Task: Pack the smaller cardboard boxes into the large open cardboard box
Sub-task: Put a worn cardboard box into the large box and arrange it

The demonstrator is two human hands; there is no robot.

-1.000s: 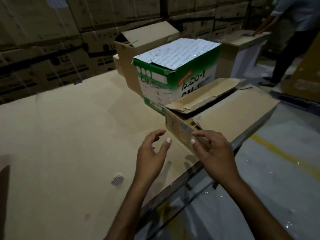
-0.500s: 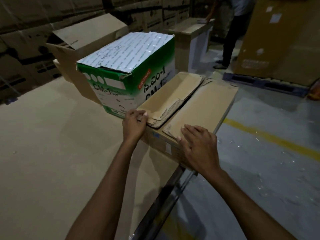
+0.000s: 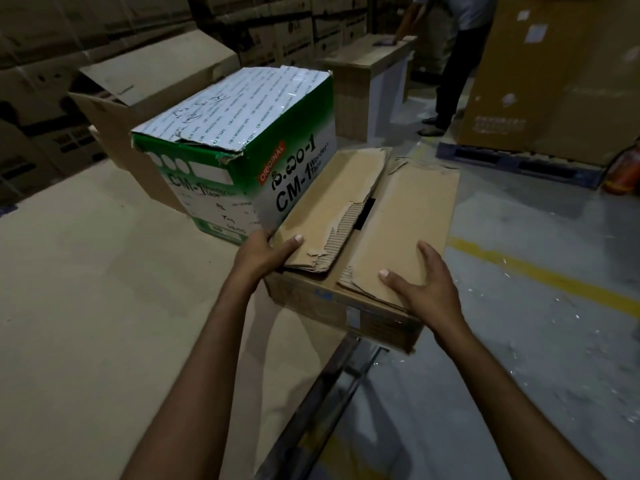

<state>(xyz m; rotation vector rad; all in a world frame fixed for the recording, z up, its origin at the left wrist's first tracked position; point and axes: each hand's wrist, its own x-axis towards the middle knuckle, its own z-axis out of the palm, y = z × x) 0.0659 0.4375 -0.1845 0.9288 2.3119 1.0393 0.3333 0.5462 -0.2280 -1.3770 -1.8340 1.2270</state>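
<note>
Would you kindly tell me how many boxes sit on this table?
3: the flat brown box held at the edge of the table, the green CM-1 tape box to its left, and the large open box behind that. More may hide behind it.

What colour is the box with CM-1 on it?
Green and white box, clearest in the head view.

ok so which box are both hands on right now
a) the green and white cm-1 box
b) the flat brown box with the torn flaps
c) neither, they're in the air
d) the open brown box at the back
B: the left hand and right hand each hold a near corner of the flat brown box, thumbs on its torn flaps; the green and white CM-1 box just stands beside it.
</note>
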